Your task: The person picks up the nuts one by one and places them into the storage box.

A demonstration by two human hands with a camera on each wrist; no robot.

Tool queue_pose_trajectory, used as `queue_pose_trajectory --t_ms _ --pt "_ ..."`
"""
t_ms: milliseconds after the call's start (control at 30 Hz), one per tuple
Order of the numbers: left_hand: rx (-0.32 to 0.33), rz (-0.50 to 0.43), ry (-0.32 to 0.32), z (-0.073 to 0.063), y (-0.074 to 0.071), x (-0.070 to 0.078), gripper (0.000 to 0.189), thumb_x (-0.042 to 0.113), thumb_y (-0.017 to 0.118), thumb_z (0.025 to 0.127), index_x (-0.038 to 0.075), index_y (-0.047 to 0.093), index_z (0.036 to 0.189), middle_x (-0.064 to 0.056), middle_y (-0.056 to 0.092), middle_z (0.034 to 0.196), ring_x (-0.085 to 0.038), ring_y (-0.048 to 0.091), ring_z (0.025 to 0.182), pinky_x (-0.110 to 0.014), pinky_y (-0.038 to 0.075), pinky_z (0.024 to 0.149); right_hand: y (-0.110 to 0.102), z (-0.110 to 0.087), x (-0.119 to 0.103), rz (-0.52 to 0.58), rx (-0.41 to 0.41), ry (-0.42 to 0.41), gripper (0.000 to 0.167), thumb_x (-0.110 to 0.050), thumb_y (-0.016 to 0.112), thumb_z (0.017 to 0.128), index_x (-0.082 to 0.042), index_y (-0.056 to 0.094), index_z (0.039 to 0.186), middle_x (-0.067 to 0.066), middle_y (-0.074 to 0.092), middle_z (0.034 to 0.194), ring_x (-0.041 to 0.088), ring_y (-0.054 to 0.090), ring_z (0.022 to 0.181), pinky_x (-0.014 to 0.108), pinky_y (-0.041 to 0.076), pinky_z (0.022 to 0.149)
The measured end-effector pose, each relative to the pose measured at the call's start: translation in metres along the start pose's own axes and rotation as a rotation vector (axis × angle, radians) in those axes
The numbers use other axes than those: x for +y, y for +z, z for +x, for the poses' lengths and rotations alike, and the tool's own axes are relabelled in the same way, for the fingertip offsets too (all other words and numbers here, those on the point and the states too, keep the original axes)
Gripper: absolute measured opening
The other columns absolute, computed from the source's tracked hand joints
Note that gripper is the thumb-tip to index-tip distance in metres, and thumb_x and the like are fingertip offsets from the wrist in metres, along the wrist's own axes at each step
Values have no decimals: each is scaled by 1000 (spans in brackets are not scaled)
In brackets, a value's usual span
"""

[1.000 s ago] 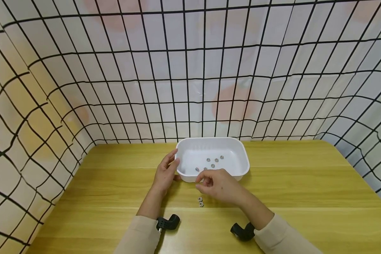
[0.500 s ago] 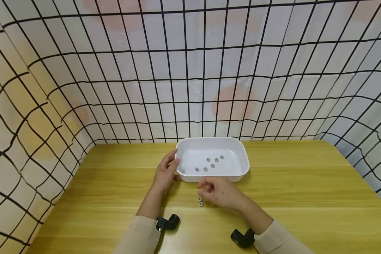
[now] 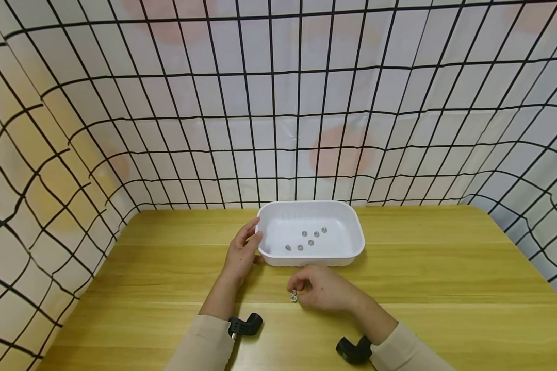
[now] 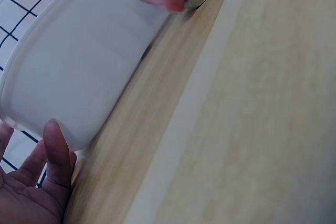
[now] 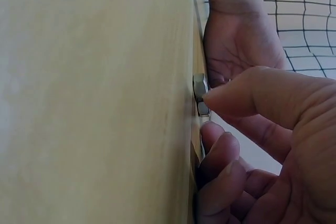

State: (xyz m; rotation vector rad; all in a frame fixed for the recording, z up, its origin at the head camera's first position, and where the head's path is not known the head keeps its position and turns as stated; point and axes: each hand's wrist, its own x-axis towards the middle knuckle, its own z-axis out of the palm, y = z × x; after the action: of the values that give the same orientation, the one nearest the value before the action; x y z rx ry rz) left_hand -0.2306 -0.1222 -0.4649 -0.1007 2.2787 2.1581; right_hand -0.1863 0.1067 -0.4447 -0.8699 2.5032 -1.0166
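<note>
A white plastic tray (image 3: 315,261) stands on the wooden table, with several metal hex nuts (image 3: 311,242) lying on its floor. My left hand (image 3: 242,251) rests at its left end, fingers fairly straight; in the left wrist view the thumb (image 4: 56,148) lies along the outer wall. Two more nuts sit together on the table in front of the tray. My right hand (image 3: 327,289) reaches down to this pair, pinching the farther nut (image 3: 293,292) between thumb and index finger. The nearer nut (image 3: 294,299) lies right against it. In the right wrist view the thumb tip touches the nuts (image 5: 199,87).
A black wire grid (image 3: 297,116) with a pale sheet behind it surrounds the back and sides of the table (image 3: 167,278). Black wrist cameras (image 3: 247,324) jut out from both cuffs, close above the tabletop.
My right hand has come down and back from the tray's front rim to the two nuts on the table, fingertips closing on the farther one. My left hand and the tray have stayed put.
</note>
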Motion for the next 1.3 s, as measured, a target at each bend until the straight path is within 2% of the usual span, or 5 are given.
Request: queue_pose_trajectory --t_ms 333,600,900,1100,1300 --pt "12 1 -19 0 0 1 45 29 57 105 32 52 149 -11 50 153 -29 62 106 -27 57 66 1 0 -1 -1 6 47 14 -12 77 80 -21 74 90 -9 65 84 9 56 84 24 46 77" --pt "15 3 -22 -1 0 1 45 30 57 105 31 51 150 -13 49 153 -29 63 107 -27 56 66 0 -2 0 -6 13 52 7 -17 79 81 -19 73 85 -11 63 79 5 54 76 21 45 71" --pt "14 1 -17 -1 0 1 46 29 57 105 31 52 150 -13 50 153 -29 63 107 -27 56 66 -1 -2 -2 -5 -2 101 9 -18 79 84 -22 72 81 -13 62 76 5 55 74 22 46 69" --pt "11 -2 -21 0 1 2 46 29 58 104 31 52 149 -12 49 153 -29 62 108 -26 56 66 -3 -3 -3 6 -6 107 8 -20 77 87 -23 71 82 -12 64 76 7 57 75 23 48 69" --pt "11 -2 -20 0 1 1 46 29 58 104 30 52 150 -13 49 153 -30 62 110 -26 56 66 -5 -5 -7 7 12 92 9 -21 78 87 -23 71 81 -12 64 74 7 58 71 22 49 64"
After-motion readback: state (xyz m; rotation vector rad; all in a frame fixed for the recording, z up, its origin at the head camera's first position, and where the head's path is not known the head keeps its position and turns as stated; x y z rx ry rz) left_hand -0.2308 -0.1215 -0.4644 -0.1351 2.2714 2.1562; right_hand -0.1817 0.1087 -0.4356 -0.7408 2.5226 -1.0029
